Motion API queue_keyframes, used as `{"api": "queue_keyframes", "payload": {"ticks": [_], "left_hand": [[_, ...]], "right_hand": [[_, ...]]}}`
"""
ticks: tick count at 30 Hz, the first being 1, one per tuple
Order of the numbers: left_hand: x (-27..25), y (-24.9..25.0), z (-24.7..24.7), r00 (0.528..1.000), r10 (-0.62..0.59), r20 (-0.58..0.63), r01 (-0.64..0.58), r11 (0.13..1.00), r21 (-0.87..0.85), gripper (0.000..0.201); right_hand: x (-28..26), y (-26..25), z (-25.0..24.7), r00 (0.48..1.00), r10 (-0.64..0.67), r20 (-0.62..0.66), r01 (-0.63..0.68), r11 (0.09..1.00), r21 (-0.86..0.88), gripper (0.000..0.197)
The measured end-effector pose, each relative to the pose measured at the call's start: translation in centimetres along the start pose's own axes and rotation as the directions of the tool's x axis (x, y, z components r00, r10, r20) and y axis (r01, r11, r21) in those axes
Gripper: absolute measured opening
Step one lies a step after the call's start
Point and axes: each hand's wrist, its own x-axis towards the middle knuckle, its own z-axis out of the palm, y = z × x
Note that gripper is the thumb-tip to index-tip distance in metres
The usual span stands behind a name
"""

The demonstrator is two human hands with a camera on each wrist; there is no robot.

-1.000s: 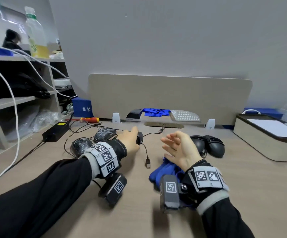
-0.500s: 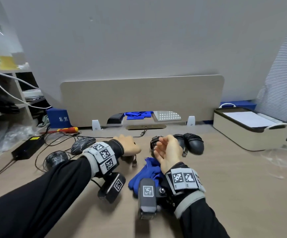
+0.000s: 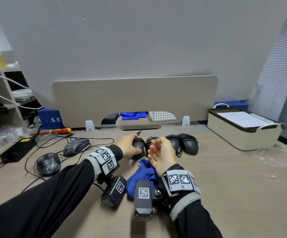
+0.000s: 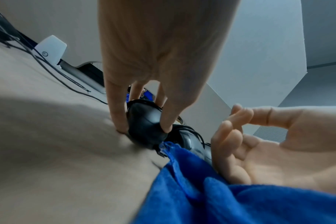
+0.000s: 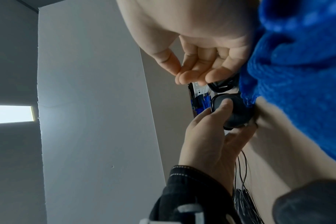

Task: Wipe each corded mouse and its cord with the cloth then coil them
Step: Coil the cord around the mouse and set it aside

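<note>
Blue cloth (image 3: 142,176); plain black mouse (image 3: 138,147); 2 black mice with white web lines (image 3: 75,146); beige bench (image 3: 225,186); red-and-yellow screwdriver (image 3: 61,130).

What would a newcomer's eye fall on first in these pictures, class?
First, the two hands mid-desk: the left hand grips a black mouse, while the right hand hovers open beside it. Next, the bright blue cloth crumpled under the right wrist. Then two loose-corded mice on the left.
</note>
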Motion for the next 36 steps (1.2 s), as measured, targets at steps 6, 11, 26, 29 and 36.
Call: {"api": "queue_keyframes", "payload": {"ticks": [6,11,26,29,36], "left_hand": [[-2.9,-2.8,-3.0,0.996,-0.084,-0.043,0.087,0.993,0.079,0.042],[-6.7,-7.5,-7.7,0.951,-0.221,-0.218,0.276,0.924,0.264,0.018],[-11.1,-15.2,-12.4,0.685,-0.664,-0.300,0.693,0.721,-0.012,0.101],[-11.5,-15.1,-12.7,0.667,-0.681,-0.302,0.682,0.721,-0.118,0.105],[-11.2,-16.6,-15.3,0.699,-0.660,-0.277,0.581,0.749,-0.318,0.076]], "right_hand": [[0.5,0.5,0.2,0.996,0.012,0.091,-0.007,0.999,-0.052,0.017],[-0.4,2.1,2.1,0.982,0.021,0.186,0.006,0.989,-0.146,0.017],[-1.7,4.8,3.5,0.948,0.061,0.313,0.046,0.945,-0.324,0.014],[-1.9,4.9,3.6,0.949,0.051,0.310,0.056,0.943,-0.329,0.014],[-2.3,4.9,3.7,0.950,0.041,0.309,0.067,0.940,-0.333,0.016]]}}
